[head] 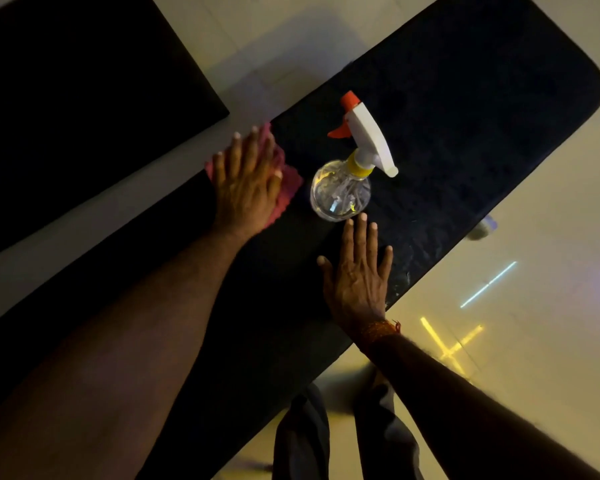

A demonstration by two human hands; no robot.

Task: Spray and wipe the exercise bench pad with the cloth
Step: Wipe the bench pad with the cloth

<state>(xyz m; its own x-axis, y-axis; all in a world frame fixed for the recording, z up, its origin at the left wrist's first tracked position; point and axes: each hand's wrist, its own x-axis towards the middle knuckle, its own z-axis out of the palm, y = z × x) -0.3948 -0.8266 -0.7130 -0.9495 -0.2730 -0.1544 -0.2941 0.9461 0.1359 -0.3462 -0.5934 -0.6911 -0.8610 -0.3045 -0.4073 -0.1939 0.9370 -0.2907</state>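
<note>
My left hand (pixel 246 181) presses a pink cloth (pixel 286 183) flat mid-frame on the black bench pad (pixel 465 98); my right hand (pixel 357 271) rests open, its grip released, below the spray bottle (pixel 342 192).

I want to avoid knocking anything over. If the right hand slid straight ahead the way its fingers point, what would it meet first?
Most likely the spray bottle. The right hand lies flat on the bench pad, fingertips just short of the bottle's clear base. How small that gap is cannot be told from above.

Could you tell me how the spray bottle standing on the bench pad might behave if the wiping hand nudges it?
The spray bottle looks top-heavy under its trigger head, so it may tip. Its rounded body would probably roll on the bench pad. It seems mostly empty, likely light.
</note>
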